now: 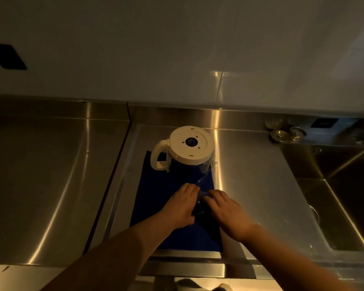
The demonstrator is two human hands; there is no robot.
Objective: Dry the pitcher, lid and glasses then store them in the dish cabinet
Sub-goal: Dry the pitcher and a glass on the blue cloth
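A clear pitcher (189, 169) with a white handle stands upside down at the far end of a dark blue cloth (151, 198) on the steel counter; its round white base (190, 144) faces up. Nearer to me, a clear glass (200, 204) stands on the cloth between my hands. My left hand (181, 206) wraps its left side and my right hand (227, 213) its right side, fingers curled against it. The glass is hard to make out in the dim light. No lid is visible apart from the pitcher.
A steel sink (349, 192) lies to the right, with a round metal strainer (280, 135) and a second metal piece (297, 131) on its back ledge. A raised seam (114, 175) splits the counter left of the cloth. A white wall rises behind.
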